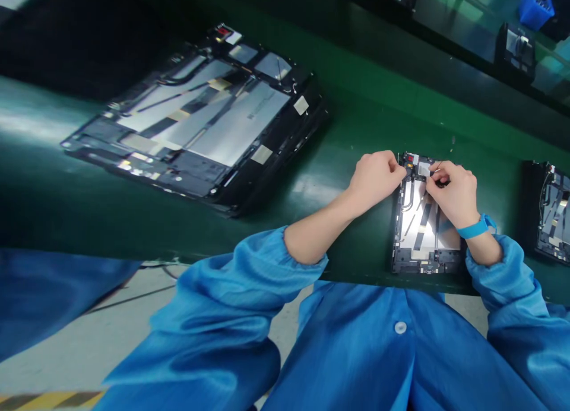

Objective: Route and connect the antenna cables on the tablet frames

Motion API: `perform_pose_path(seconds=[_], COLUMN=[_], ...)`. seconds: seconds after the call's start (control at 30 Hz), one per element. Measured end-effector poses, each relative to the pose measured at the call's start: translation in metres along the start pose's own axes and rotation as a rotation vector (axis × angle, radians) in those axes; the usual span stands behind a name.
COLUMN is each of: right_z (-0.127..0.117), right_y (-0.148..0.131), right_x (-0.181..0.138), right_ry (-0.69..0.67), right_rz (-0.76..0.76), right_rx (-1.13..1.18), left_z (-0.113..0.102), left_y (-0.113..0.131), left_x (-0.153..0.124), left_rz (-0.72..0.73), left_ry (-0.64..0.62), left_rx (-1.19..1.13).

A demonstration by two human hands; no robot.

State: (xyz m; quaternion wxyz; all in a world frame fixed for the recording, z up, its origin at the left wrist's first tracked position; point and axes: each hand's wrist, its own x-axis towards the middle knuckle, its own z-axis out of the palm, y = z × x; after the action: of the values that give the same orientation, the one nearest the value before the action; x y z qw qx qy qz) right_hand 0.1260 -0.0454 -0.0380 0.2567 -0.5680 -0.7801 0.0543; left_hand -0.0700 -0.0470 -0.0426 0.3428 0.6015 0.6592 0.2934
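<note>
An opened tablet [412, 221] lies flat on the green bench in front of me, its silvery battery and dark flex cables exposed. My left hand [375, 172] is closed at the tablet's upper left corner, fingertips pinched together beside the small red part there. Over the upper right portion, my right hand [454, 191] is closed in a pinch near a pale square patch [424, 170]. Whatever sits between the fingertips of either hand is too small or hidden to make out. A blue wrist strap [476, 227] circles my right wrist.
A stack of opened tablets [262, 126] stands on the green bench [351, 253] to the left. More opened tablets [554, 212] are at the right edge. On a raised shelf at the back sit another device [516, 48] and a blue bin [535, 8].
</note>
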Motion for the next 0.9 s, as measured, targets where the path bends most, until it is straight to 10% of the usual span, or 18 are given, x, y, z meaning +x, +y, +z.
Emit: perform_pose_path(seconds=[0.13, 0.33, 0.57, 0.9], right_z=[-0.007, -0.014, -0.01, -0.008], right_y=[-0.007, -0.007, 0.005, 0.001], right_x=[-0.011, -0.032, -0.042, -0.043], right_ry=[-0.049, -0.055, -0.072, -0.097], right_rz=[0.022, -0.011, -0.017, -0.037], right_rx=[0.06, 0.176, 0.317, 0.283], left_z=[-0.017, -0.027, -0.018, -0.022], left_y=[0.0, -0.001, -0.013, -0.012], left_x=[-0.001, -0.009, -0.004, 0.002], left_rz=[-0.027, -0.068, 0.132, -0.031], left_ry=[-0.085, -0.082, -0.239, -0.486], left_rx=[-0.104, 0.337, -0.058, -0.302])
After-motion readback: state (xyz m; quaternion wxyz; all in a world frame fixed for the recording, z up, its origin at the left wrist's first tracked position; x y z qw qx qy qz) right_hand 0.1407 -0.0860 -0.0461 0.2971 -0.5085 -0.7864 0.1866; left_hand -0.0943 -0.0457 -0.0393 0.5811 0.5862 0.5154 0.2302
